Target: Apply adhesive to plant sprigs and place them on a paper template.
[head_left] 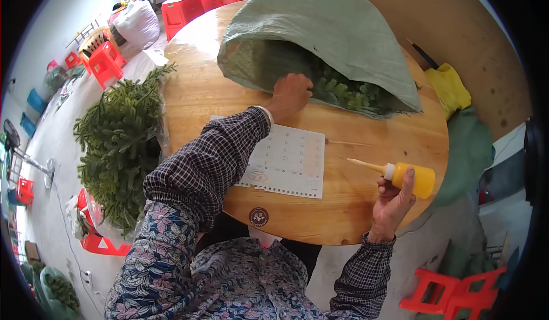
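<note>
Across the round, honey-coloured wooden table (349,214): a person works with two bare hands, sleeves in dark checked cuffs over a floral print;
Left hand (291,95): above the far half of the table, at the mouth of the sack, palm down and fingers bent; the fingertips are partly hidden from me, so I cannot tell whether they pinch anything;
Right hand (393,203): at the table's near right edge, thumb and fingers pressed firmly around the bottle;
Bottle: a yellow plastic squeeze bottle (420,181) with a white collar and a long, pale, tapering nozzle; held tilted over the table's right side, nozzle pointing in toward the table's middle;
Sack: a pale green woven plastic sack (320,20), lying over the table's far side with its mouth facing the near edge;
Greenery: rounded green leaves (351,96) showing just inside that mouth, on the table's far half;
Paper: a white printed sheet (286,165) with a row of punched holes, flat at the table's middle, partly under the left forearm;
Branches: a dense green needle-leaved bundle (117,148) in clear plastic, just beside the table's left edge;
Stools: red plastic stools (182,12) beyond the table's far left edge; a bright yellow cloth (452,88) sits by its right edge.
</note>
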`<state>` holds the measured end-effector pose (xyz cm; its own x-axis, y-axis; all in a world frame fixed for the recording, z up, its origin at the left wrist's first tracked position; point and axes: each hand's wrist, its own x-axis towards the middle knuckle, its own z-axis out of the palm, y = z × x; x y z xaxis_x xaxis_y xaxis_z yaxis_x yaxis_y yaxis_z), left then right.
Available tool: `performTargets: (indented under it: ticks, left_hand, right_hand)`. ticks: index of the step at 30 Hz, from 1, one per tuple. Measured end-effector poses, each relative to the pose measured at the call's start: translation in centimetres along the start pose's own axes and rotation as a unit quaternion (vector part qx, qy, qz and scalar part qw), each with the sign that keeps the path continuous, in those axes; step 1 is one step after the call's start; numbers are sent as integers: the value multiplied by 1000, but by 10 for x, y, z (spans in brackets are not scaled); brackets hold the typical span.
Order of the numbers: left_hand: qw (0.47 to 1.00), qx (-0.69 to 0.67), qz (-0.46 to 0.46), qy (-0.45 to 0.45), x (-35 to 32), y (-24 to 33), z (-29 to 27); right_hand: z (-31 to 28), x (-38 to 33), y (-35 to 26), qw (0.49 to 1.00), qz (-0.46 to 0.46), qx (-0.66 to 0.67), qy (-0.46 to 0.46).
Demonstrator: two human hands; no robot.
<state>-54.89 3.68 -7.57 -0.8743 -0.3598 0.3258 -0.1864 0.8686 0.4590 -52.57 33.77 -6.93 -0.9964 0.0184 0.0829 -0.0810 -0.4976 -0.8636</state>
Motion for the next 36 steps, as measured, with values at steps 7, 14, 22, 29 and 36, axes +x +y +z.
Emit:
performTargets:
  ticks: [7, 14, 22, 29, 36]
  left_hand:
    - [999, -20, -38, -9, -68, -24, -98]
    - [892, 290, 242, 246, -197, -38, -149]
    - [965, -90, 238, 59, -297, -56, -176]
    - [950, -67, 299, 65, -226, -111, -177]
    - [937, -34, 318, -141, -208, -125, -178]
  right_hand:
    - [51, -84, -7, 1000, -19, 17, -10]
    - [69, -128, 7, 1000, -23, 16, 4]
    - [88, -173, 13, 1000, -19, 5, -12]
    - [93, -188, 18, 1000, -20, 8, -21]
    - [100, -197, 17, 999, -16, 19, -30]
